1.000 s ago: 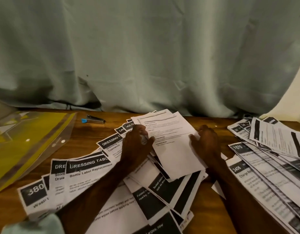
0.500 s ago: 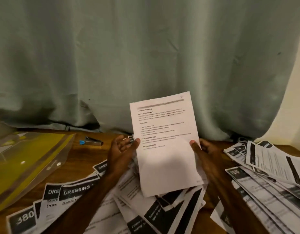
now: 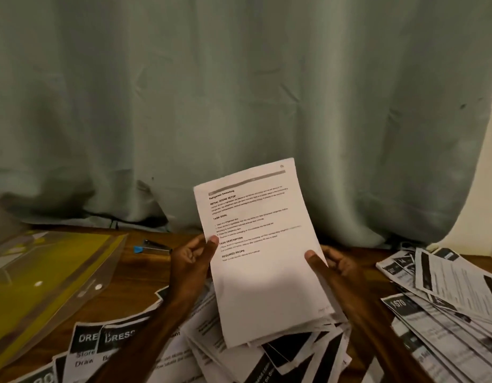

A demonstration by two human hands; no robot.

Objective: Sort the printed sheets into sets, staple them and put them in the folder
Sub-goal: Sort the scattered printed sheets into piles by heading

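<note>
Near edge, wooden table point(image 3: 134, 275): loose printed sheets point(image 3: 114, 338) | centre: left hand point(image 3: 189, 261) and right hand point(image 3: 330, 266) each grip one side of upright sheaf point(image 3: 267, 272), thumbs in front | right: fanned pile point(image 3: 446, 299) | left: yellow folder point(image 3: 45, 272) lying flat, stapler point(image 3: 152, 246) beside it | rear: grey-green curtain point(image 3: 239, 92), cream wall point(image 3: 488, 203)
</note>
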